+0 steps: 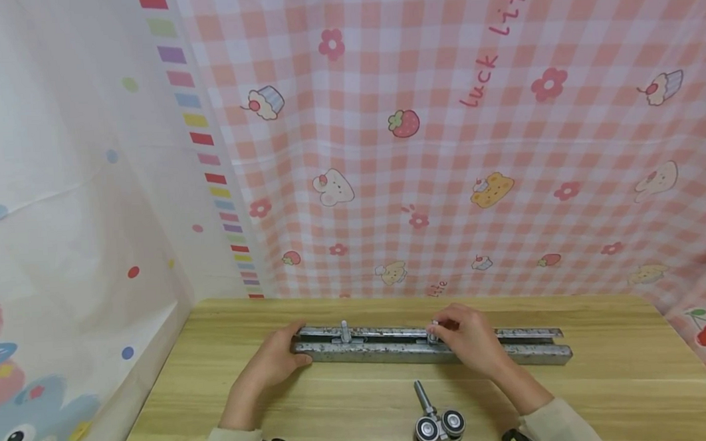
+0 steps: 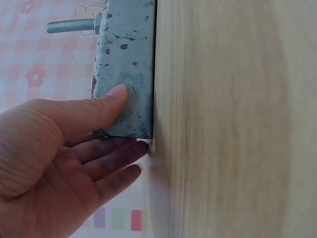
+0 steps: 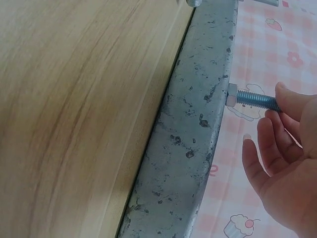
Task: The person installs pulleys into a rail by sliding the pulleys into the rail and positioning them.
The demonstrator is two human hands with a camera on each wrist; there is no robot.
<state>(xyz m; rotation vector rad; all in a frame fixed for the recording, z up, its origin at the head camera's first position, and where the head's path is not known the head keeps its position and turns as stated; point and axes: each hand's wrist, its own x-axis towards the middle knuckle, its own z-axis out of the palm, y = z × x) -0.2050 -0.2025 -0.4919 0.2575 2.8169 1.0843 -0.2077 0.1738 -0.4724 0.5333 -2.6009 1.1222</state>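
A speckled grey metal rail [image 1: 384, 353] with a slot along its top lies across the wooden table. My left hand [image 1: 274, 358] grips its left end; in the left wrist view the thumb lies on the front face and the other fingers reach behind. Two threaded bolts stand up from the slot. The left bolt [image 1: 345, 331] has a hex nut at its base and is untouched. My right hand [image 1: 469, 337] pinches the top of the right bolt [image 3: 257, 99] between thumb and fingertips. Whatever carries the bolts inside the rail is mostly hidden.
A loose roller trolley [image 1: 438, 429] with a threaded bolt and black-and-silver wheels lies on the table [image 1: 351, 407] in front of the rail. A pink checked cloth [image 1: 378, 239] hangs behind the table, and a white printed cloth [image 1: 78, 235] hangs at the left.
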